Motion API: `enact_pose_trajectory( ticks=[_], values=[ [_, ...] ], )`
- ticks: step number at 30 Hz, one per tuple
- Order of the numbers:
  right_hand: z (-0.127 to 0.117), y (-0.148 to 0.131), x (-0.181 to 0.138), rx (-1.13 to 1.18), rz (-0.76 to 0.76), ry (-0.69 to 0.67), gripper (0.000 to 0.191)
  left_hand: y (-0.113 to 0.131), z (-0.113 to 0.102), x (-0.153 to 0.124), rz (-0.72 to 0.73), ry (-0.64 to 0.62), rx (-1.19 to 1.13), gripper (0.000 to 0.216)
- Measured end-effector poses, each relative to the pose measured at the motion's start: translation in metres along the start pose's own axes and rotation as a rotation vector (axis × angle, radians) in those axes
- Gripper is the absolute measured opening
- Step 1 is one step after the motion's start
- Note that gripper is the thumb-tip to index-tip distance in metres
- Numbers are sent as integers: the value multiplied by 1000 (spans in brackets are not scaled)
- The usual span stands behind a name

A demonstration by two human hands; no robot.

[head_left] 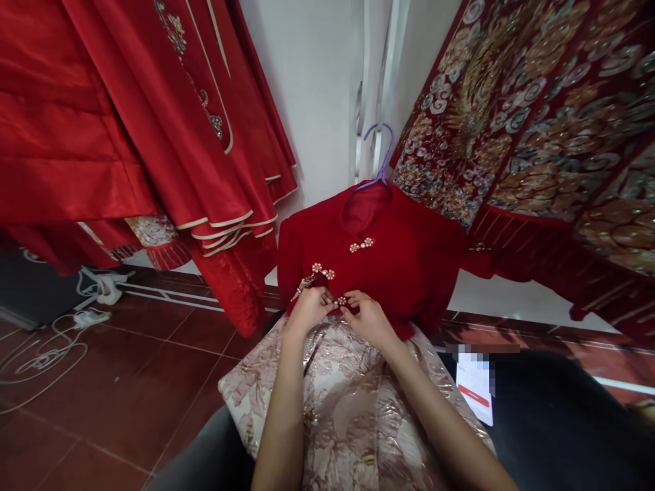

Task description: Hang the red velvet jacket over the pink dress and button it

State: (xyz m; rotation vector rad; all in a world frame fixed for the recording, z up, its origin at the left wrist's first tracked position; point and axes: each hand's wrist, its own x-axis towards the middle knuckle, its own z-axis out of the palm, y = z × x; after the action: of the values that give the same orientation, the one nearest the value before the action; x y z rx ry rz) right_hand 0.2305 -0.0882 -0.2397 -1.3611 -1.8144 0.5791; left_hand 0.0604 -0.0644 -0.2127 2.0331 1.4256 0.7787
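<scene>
A red velvet top (pixel 409 266) on a purple hanger (pixel 383 160) lies across my lap, above a pale pink and gold floral brocade fabric (pixel 342 409). Along its front run flower-shaped beaded frog buttons, one pair (pixel 362 245) near the collar and another (pixel 323 272) lower to the left. At the lower front, a small beaded button (pixel 340 301) sits between my fingertips. My left hand (pixel 310 308) is closed in a pinch at its left side. My right hand (pixel 367 318) pinches its right side, thumb and index finger together. Beside my left hand hangs a beaded tassel (pixel 305 284).
Red satin garments (pixel 168 123) hang at the left, and heavily embroidered dark red ones (pixel 512 116) at the right. A lit phone (pixel 475 389) lies on a black surface at my right. White cables (pixel 56 351) lie on the red tiled floor.
</scene>
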Motion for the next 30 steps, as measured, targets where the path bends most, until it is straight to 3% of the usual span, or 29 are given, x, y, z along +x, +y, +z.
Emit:
enact_pose_trajectory(
  ticks=[11,20,24,30],
  values=[
    [-1,4,4,128,15,-14,16,5,2,-2,34,42,153,16],
    [6,10,5,160,13,35,10,6,2,-3,56,43,135,21],
    [-4,8,7,185,56,-6,9,2,1,-2,43,103,-115,32],
    [-49,1,4,336,31,-420,20,10,1,11,-122,422,-918,41]
  ],
)
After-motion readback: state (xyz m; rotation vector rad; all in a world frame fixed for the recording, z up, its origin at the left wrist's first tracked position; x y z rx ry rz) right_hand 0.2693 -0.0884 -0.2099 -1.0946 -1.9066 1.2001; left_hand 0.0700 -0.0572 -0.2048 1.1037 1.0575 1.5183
